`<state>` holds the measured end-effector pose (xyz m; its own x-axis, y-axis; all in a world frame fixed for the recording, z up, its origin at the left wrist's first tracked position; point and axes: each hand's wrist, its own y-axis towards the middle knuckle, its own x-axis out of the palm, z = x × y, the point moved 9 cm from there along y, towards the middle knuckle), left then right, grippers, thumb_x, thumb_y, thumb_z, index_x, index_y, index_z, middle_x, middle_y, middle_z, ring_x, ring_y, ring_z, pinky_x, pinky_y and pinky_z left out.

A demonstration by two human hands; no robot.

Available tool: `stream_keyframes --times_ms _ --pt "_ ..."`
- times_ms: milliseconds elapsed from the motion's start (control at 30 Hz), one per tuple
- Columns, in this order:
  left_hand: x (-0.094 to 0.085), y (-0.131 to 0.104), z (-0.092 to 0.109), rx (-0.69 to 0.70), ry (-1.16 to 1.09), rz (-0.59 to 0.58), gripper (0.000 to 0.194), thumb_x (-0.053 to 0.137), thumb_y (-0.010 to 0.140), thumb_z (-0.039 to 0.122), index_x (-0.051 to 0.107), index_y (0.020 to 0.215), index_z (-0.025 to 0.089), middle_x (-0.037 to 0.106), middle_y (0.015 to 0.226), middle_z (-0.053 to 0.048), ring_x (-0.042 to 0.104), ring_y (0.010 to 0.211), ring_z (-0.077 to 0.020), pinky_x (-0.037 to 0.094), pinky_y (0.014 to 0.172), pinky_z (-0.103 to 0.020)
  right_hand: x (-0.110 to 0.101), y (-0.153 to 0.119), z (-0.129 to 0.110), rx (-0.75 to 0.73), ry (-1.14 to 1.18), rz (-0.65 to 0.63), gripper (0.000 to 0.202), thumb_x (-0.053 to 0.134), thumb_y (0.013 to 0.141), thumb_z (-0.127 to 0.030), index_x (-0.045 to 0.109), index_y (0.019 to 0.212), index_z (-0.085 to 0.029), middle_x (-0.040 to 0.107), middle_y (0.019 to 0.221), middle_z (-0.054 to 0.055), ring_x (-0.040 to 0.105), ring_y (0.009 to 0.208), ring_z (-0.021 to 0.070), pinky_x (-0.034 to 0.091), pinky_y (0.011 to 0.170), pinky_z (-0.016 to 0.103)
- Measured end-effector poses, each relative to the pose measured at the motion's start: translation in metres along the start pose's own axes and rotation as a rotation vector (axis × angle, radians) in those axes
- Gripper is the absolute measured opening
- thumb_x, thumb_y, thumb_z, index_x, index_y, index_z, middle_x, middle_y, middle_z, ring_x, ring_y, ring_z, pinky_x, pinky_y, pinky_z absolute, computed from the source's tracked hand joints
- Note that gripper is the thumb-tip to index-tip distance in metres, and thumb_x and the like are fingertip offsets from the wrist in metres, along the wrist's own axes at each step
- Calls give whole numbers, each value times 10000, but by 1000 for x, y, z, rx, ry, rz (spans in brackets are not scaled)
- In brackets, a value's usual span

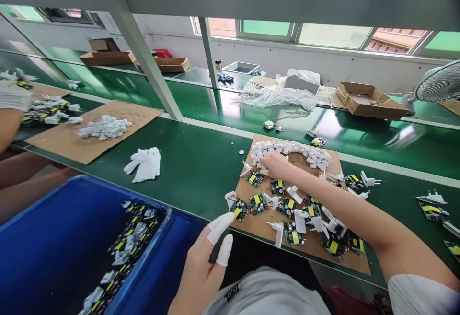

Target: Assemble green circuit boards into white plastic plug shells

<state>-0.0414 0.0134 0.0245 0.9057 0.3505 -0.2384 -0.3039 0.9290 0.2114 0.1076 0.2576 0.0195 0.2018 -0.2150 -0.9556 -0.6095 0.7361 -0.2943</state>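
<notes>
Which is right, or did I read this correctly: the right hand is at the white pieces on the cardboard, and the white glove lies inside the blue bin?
Not quite: the head view shows the white glove lying on the green tabletop, outside the blue bin. The right hand is at the white pieces on the cardboard.

No text, label, brand, number or sign can be read. On the circuit boards [258, 204] on the bench [190, 161], yellow patches [295, 237] are seen, but any print there is too small to be made out. On a dark patch [232, 292] beside the grey shirt [273, 293], pale marks are shown that cannot be deciphered. On the cardboard box [377, 110], no wording can be distinguished.
</notes>
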Motion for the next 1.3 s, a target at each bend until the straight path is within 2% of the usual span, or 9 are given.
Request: stream_keyframes --times_ms 200,400,533,667,867,967,1000,1133,1300 --pt "8 -4 -3 176 95 -76 353 638 1000 256 757 1332 265 778 1317 -104 726 1230 -280 556 1107 -388 2 0 15 101 143 -10 383 707 1014 -368 651 1325 -153 678 1335 126 705 1139 267 618 957 475" --pt "81 21 -10 325 615 -423 458 536 1005 210 634 1447 140 698 1418 -209 620 1376 -348 484 1185 -569 -9 -15 36 183 410 4 308 676 1035 -368 675 1284 -186 693 1311 99 712 1095 243 628 932 444" --pt "113 48 -10 293 665 -456 473 662 896 128 677 1369 114 688 1413 -241 594 1396 -400 387 1227 -628 -32 -40 38 151 654 165 292 674 1035 -384 687 1238 -175 719 1234 86 726 1023 222 637 879 416" --pt "121 67 -13 254 641 -477 470 733 767 39 744 1230 116 791 1120 -202 726 1161 -388 488 1118 -581 -44 -90 36 63 934 389 378 771 920 -521 733 1038 -163 780 999 80 741 902 226 635 835 389" --pt "90 88 -7 136 339 -327 500 630 954 361 631 1416 169 759 1280 -175 727 1131 -318 575 984 -460 -1 -197 22 86 1296 845 428 799 855 -580 734 1097 -233 781 981 76 746 880 214 638 829 384" --pt "84 74 5 41 89 -259 608 384 1061 547 524 1513 165 736 1309 -181 749 884 -225 600 669 -327 25 -233 1 102 1462 1142 244 839 879 -434 772 1040 -264 790 901 47 734 784 189 636 750 348" --pt "84 66 6 -68 -212 -233 629 489 1013 622 600 1437 171 755 1251 -170 734 825 -217 570 593 -301 30 -239 -9 95 1468 1205 201 824 902 -392 773 1057 -274 793 920 42 732 785 183 634 751 342" --pt "115 22 12 -420 -865 -281 550 939 690 566 767 1073 211 788 1078 -67 724 838 -184 574 611 -239 17 -253 -47 8 1183 1301 225 731 959 -220 759 1165 -308 780 1071 57 732 1009 219 613 904 396" --pt "140 -5 25 -532 -1045 -481 429 946 736 454 790 1049 206 746 835 -15 579 568 -93 511 510 -214 6 -262 -62 131 813 1341 268 727 931 -145 763 1136 -315 736 1161 75 693 1106 252 552 971 460"
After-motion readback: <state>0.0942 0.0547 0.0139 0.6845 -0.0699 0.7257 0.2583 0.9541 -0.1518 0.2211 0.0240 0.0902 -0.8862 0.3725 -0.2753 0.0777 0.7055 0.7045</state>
